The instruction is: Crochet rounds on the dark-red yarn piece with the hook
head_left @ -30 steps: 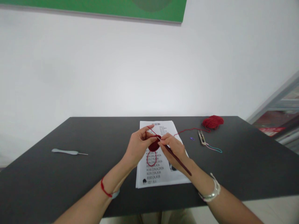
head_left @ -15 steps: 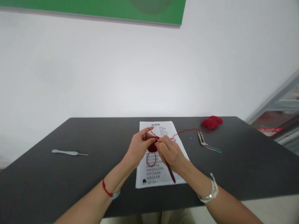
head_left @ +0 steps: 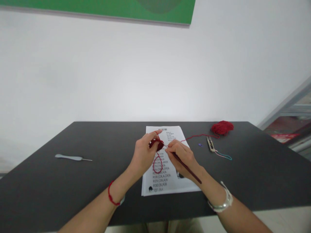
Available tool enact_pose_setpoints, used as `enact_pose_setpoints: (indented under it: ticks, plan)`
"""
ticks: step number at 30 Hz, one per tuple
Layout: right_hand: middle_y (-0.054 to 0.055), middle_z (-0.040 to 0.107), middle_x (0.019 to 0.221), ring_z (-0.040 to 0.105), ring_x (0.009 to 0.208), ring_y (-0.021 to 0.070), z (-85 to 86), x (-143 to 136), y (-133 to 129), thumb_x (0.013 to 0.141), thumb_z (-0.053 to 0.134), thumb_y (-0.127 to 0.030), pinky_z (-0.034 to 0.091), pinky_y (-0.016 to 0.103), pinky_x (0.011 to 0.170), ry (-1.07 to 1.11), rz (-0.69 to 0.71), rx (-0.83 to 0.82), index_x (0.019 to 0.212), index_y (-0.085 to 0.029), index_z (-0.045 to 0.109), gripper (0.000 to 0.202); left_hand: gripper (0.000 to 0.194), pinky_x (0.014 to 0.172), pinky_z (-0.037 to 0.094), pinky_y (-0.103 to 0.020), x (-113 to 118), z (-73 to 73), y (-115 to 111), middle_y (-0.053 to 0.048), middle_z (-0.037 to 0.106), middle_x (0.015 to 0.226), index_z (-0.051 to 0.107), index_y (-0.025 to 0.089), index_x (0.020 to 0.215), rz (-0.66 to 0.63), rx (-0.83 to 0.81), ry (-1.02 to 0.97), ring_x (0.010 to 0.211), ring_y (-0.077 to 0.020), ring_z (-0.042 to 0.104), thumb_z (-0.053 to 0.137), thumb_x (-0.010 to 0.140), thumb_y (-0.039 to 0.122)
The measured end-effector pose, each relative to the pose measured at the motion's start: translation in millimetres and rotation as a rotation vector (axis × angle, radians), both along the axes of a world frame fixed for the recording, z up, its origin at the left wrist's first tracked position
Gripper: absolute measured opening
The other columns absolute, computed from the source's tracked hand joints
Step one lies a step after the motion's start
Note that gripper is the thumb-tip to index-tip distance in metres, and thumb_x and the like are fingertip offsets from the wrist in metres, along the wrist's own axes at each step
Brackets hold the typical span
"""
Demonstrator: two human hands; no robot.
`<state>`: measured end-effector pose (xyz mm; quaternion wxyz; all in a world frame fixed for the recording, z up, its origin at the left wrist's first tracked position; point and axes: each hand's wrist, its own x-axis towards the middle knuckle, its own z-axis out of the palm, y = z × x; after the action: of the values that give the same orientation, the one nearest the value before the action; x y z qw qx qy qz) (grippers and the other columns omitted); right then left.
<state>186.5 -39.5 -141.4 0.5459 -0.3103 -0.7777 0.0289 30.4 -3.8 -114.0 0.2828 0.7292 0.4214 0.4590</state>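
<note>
Between thumb and fingers, my left hand [head_left: 143,149] pinches a small dark red crochet piece [head_left: 159,146], with yarn running over its raised index finger. My right hand [head_left: 181,154] grips a crochet hook with a dark red handle [head_left: 187,166] like a pen. The hook's thin metal tip points left and meets the upper right edge of the piece; the exact stitch is too small to make out. A loop of red yarn [head_left: 157,165] hangs below the piece over printed sheets of paper [head_left: 161,184]. The palm side of both hands is hidden.
A red yarn ball [head_left: 222,128] lies at the back right, its strand leading to my hands. Near it are a small purple stitch marker [head_left: 200,145] and thread snips [head_left: 211,144] with a cord loop. On the left of the black table [head_left: 109,142] lies a grey-handled hook [head_left: 73,158].
My right hand has shifted slightly right, and the hook has swung from steep to a flatter slant, its handle end now farther right. The crochet piece has tilted in my left hand.
</note>
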Motion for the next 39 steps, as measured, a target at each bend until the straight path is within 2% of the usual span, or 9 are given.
enact_pose_setpoints:
  ticks: [3,5,7,9,12,16,21,28,39]
  plan:
    - [-0.001,0.058,0.071,0.054,0.059,0.0118,-1.0,1,3,0.085,0.057,-0.015,0.044,0.025,0.055,0.252,0.054,-0.252,0.074,-0.022,0.052,0.014,0.032,0.072,0.045,-0.027,-2,0.8,3,-0.001,0.069,0.078,0.072,0.017,0.095,-0.03,-0.05,-0.045,0.068,-0.0134,0.058,0.054,0.072,0.002]
    - [-0.003,0.056,0.065,0.055,0.055,0.0116,-1.3,-1,7,0.084,0.06,-0.02,0.045,0.025,0.053,0.492,0.178,-0.447,0.072,-0.021,0.052,0.015,0.026,0.071,0.044,-0.027,-2,1.8,3,0.0,0.067,0.076,0.072,0.016,0.091,-0.09,-0.137,-0.153,0.068,-0.0133,0.057,0.059,0.071,0.005]
    - [-0.005,0.054,0.062,0.053,0.05,0.0109,-1.1,-3,10,0.083,0.062,-0.024,0.045,0.025,0.05,0.683,0.317,-0.57,0.07,-0.021,0.051,0.017,0.028,0.067,0.043,-0.026,-1,2.7,1,0.002,0.063,0.069,0.07,0.015,0.098,-0.17,-0.274,-0.298,0.065,-0.0126,0.056,0.064,0.071,0.011]
    - [-0.005,0.053,0.063,0.048,0.046,0.0087,-1.6,-7,11,0.082,0.064,-0.026,0.041,0.023,0.045,0.76,0.356,-0.595,0.069,-0.02,0.051,0.018,0.038,0.062,0.042,-0.025,2,2.8,-2,0.004,0.06,0.064,0.067,0.014,0.108,-0.24,-0.418,-0.42,0.06,-0.0112,0.054,0.068,0.07,0.015]
    - [-0.004,0.054,0.07,0.045,0.047,0.0072,-7.7,-12,9,0.083,0.062,-0.023,0.037,0.021,0.043,0.644,0.184,-0.455,0.072,-0.02,0.053,0.015,0.049,0.058,0.04,-0.023,6,1.1,-6,0.005,0.06,0.062,0.065,0.013,0.112,-0.305,-0.562,-0.56,0.057,-0.0094,0.052,0.074,0.065,0.015]
    - [-0.001,0.057,0.077,0.054,0.065,0.0132,-23.5,-12,6,0.086,0.055,-0.012,0.044,0.026,0.056,0.215,-0.115,-0.051,0.081,-0.024,0.056,0.013,0.054,0.055,0.039,-0.022,9,-1.6,-7,0.004,0.062,0.062,0.064,0.014,0.114,-0.353,-0.684,-0.706,0.053,-0.0084,0.052,0.077,0.062,0.013]
    - [0.0,0.057,0.077,0.055,0.067,0.0145,-22.5,-7,7,0.086,0.054,-0.013,0.046,0.027,0.058,0.11,-0.088,0.04,0.084,-0.026,0.055,0.013,0.047,0.061,0.043,-0.02,8,0.4,-4,0.0,0.066,0.066,0.068,0.012,0.102,-0.374,-0.812,-0.805,0.06,-0.0089,0.059,0.079,0.057,0.009]
    - [-0.001,0.054,0.082,0.045,0.051,0.0075,-2.9,-3,5,0.085,0.061,-0.021,0.037,0.022,0.044,0.54,0.218,-0.37,0.079,-0.023,0.052,0.011,0.047,0.058,0.044,-0.019,-4,8.1,5,0.001,0.065,0.069,0.068,0.012,0.104,-0.375,-0.845,-0.797,0.057,-0.0074,0.057,0.077,0.057,0.006]
    - [-0.001,0.056,0.079,0.043,0.053,0.0081,1.9,10,6,0.079,0.069,-0.02,0.032,0.023,0.044,0.531,0.353,-0.552,0.074,-0.022,0.058,0.012,0.041,0.056,0.038,-0.019,-23,15.3,11,-0.001,0.062,0.07,0.072,0.012,0.1,-0.506,-0.846,-0.587,0.058,-0.0074,0.052,0.074,0.059,0.009]
